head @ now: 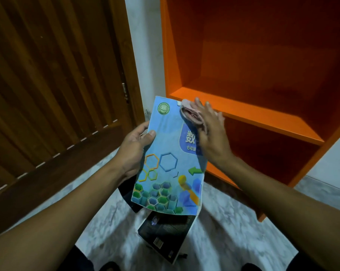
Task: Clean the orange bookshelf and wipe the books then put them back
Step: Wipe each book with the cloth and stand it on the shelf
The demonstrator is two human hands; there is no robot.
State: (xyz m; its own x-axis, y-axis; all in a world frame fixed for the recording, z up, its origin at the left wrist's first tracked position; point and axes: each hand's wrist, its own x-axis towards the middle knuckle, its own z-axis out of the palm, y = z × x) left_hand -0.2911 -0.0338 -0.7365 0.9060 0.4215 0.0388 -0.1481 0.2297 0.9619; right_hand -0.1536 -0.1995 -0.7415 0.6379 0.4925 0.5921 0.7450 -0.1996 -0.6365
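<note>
My left hand [135, 147] grips the left edge of a blue book [167, 165] with hexagon patterns, held tilted in front of me. My right hand [210, 130] presses a pinkish cloth [192, 114] flat against the book's upper right cover. The orange bookshelf [247, 112] stands to the right, and the shelves that show hold no books. A dark book [165, 233] lies on the floor below the blue one, and another dark one [129, 192] peeks out behind it.
A brown wooden door [53, 85] fills the left side. A white wall strip [145, 55] separates the door from the shelf. The floor [223, 222] is grey marbled tile. My feet show at the bottom edge.
</note>
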